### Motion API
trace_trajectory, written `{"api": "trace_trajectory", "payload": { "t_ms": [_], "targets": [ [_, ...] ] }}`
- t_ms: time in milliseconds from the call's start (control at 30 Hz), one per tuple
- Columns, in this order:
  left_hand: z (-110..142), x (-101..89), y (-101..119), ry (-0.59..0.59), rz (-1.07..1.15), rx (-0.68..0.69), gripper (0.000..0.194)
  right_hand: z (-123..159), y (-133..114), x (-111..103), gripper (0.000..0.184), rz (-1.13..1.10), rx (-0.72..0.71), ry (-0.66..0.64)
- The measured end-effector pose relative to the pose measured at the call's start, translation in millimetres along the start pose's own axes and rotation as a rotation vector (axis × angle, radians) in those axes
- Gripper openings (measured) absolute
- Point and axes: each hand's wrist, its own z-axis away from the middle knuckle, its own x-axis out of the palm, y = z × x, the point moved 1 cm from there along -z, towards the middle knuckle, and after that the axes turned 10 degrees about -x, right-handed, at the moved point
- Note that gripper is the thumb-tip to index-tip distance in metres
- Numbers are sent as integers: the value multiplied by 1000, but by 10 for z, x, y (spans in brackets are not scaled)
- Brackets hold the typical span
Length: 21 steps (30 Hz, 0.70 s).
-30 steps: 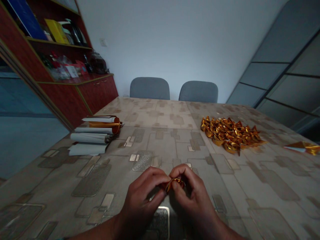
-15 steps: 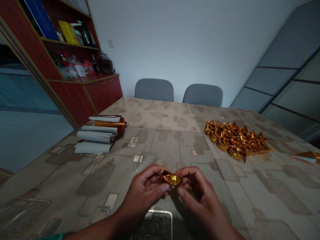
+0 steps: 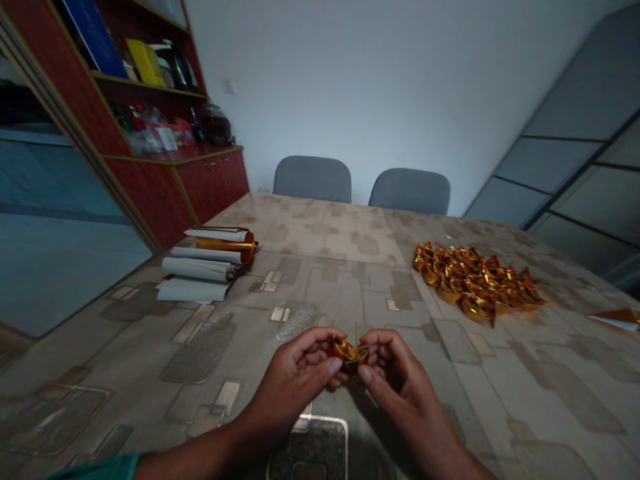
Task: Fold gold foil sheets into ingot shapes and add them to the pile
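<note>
Between my two hands is a small gold foil paper ingot [image 3: 351,355], boat-shaped with pointed ends, held just above the table. My left hand [image 3: 305,363] pinches its left end between thumb and fingers. At the other end, my right hand [image 3: 395,370] grips it the same way, thumb toward me. Farther off to the right, a cluster of similar gold foil ingots [image 3: 475,277] lies close together on the table. Folded sheets of gold foil paper with pale backs [image 3: 200,269] are stacked at the left.
The table [image 3: 320,267] wears a patterned cover. Two grey chairs [image 3: 313,179] stand at its far side against the wall. A flat piece of gold foil paper [image 3: 617,319] lies near the right edge. A red-brown cabinet [image 3: 215,180] with shelves is at the back left.
The ingot has been turned in my fingers, so its hollow top now shows more, and its ends stand higher. The view has shifted slightly; both hands keep their hold.
</note>
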Motion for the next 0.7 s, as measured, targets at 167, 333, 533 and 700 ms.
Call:
{"api": "trace_trajectory", "payload": {
  "t_ms": [167, 333, 533, 700],
  "targets": [
    [-4, 17, 3, 6, -6, 0, 38, -5, 14, 17, 10, -66, 13, -22],
    [-11, 9, 72, 10, -17, -42, 47, -51, 46, -5, 25, -232, 96, -4],
    [-24, -33, 55, 57, 38, -44, 49, -63, 54, -50, 30, -177, 106, 14],
    [-18, -21, -20, 23, -4, -20, 33, -27, -49, -55, 13, 181, -25, -68]
  ]
}}
